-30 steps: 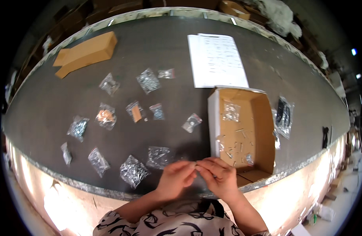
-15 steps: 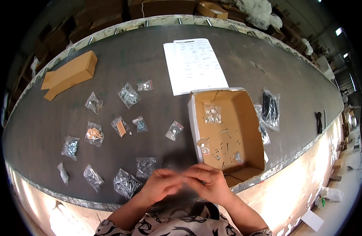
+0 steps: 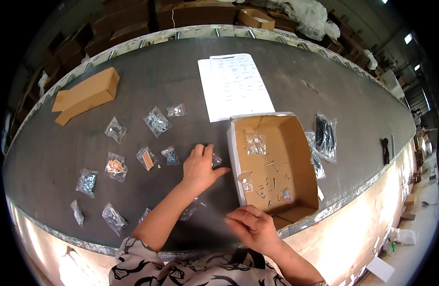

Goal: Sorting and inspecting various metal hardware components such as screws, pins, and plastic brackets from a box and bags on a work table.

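Observation:
My left hand [image 3: 199, 168] reaches out over the table, thumb and fingers apart. Beneath it lies a small clear plastic bag [image 3: 216, 160], mostly covered by the fingers. Close to the carton's near left corner, my right hand [image 3: 254, 229] has its fingers drawn together; the tips are blurred and I cannot make out what is between them. The open cardboard box [image 3: 303, 171] holds loose screws [image 3: 273, 165], a clear bag of hardware [image 3: 256, 143] and smaller bags. Another clear bag [image 3: 188, 211] is partly hidden beside my left forearm.
Bags of screws [image 3: 157, 122], wooden dowels [image 3: 145, 158] and orange-tan pieces [image 3: 116, 166] lie at left. Printed sheets [image 3: 238, 88] are beyond the box, and a folded carton [image 3: 90, 90] sits far left. Bagged black parts [image 3: 326, 137] and a black-handled tool [image 3: 386, 150] lie right.
My hands were together near the table's front edge. The left has moved forward over the small bag and opened; the right stays near the box corner.

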